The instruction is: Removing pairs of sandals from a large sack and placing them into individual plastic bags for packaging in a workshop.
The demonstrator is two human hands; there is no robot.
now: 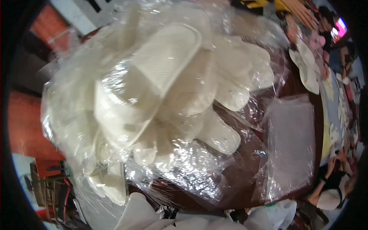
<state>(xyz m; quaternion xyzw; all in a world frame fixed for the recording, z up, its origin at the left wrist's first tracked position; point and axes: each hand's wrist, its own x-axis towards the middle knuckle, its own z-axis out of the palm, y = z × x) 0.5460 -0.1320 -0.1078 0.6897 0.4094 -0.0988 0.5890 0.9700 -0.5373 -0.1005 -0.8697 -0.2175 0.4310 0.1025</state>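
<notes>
Neither of my hands shows in the head view. A large heap of white slippers wrapped in clear plastic bags fills the middle and left. The topmost slipper [170,53] has a ribbed footbed and a wide closed band, and lies tilted across the pile. Other slipper soles [220,132] stick out on the right side of the heap. A flat stack of clear plastic bags [291,145] lies to the right of it on the dark brown table [245,168]. White cloth [142,214], seemingly my clothing, appears at the lower edge.
Another person's hand [301,13] reaches in at the top right, near a pair of unwrapped white slippers [306,71]. Several people sit along the right, one in a white top [333,199]. A wooden chair [48,188] stands at the lower left. A pale plastic bag [274,214] is at the bottom.
</notes>
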